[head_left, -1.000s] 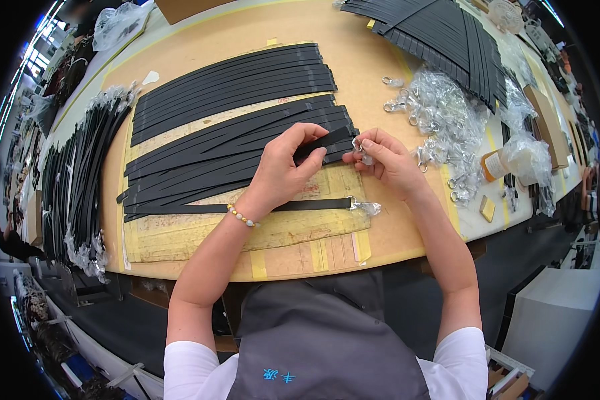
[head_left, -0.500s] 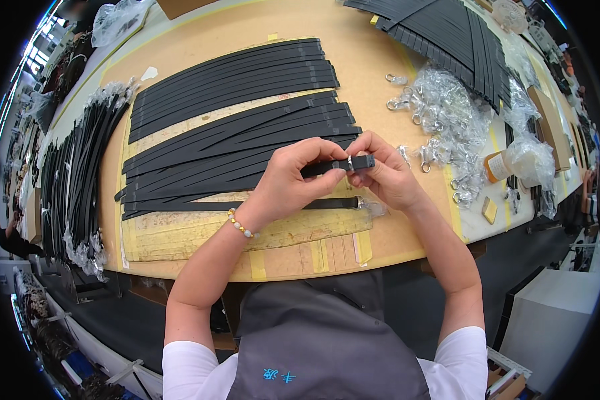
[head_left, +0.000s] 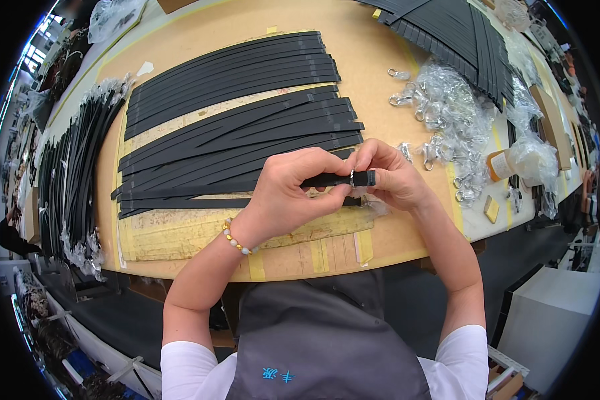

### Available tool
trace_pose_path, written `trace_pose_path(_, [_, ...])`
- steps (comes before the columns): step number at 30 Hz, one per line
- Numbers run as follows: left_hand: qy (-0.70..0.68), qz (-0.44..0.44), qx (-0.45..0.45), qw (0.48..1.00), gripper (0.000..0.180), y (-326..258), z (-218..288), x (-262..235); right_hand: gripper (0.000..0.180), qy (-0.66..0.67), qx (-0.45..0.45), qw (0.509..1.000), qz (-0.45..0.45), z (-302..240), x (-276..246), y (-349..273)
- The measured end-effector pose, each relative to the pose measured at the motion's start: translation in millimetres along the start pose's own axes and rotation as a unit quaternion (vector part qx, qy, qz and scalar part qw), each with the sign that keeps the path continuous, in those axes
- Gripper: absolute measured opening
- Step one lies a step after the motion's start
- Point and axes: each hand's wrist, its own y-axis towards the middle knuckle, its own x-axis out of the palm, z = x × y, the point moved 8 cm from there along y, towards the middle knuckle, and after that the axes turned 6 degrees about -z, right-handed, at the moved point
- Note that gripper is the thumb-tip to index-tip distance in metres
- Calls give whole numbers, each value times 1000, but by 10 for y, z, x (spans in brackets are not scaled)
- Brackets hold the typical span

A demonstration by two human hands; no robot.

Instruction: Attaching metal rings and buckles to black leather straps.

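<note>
Between my two hands is a black strap point(head_left: 328, 180) with its end folded over. A small silver metal ring point(head_left: 353, 177) sits around the strap near that end. My left hand point(head_left: 293, 187) pinches the strap to the left of the ring, thumb below and fingers above. On the other side, my right hand point(head_left: 392, 179) holds the strap's end and ring between thumb and fingertips. Another black strap point(head_left: 213, 203) lies on the table just below my hands, its right end in clear plastic and partly hidden by my fingers.
Flat rows of black straps point(head_left: 227, 77) lie beyond my hands. To the right are silver hooks wrapped in clear plastic point(head_left: 450, 107), with a strap stack point(head_left: 440, 33) behind. Finished-looking straps point(head_left: 80, 160) hang over the left edge. A yellow block point(head_left: 491, 209) sits near the right edge.
Both hands and the strap end have shifted slightly nearer to me. My right fingertips have moved in closer around the ring, and the grip on the strap stays.
</note>
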Motion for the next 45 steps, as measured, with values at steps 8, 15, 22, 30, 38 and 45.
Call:
trace_pose_path(8, [197, -6, 43, 979, 21, -55, 7, 101, 20, -161, 155, 968, 112, 21, 24, -54])
trace_pose_path(15, [212, -10, 76, 974, 24, -40, -50, 216, 9, -322, 142, 919, 179, 10, -18, -64])
trace_pose_path(22, [111, -47, -23, 992, 26, 20, -182, 156, 18, -223, 151, 955, 128, 18, -41, -81])
trace_pose_path(30, [76, -55, -30, 995, 23, 22, -216, 147, 21, -222, 150, 958, 105, 23, -23, -69])
trace_pose_path(38, [83, -51, -24, 995, 22, 21, -219, 159, 19, -240, 154, 952, 109, 26, -33, -72])
trace_pose_path(45, [98, -42, 2, 994, 23, 15, -208, 162, 14, -249, 154, 948, 122, 47, 1, -59])
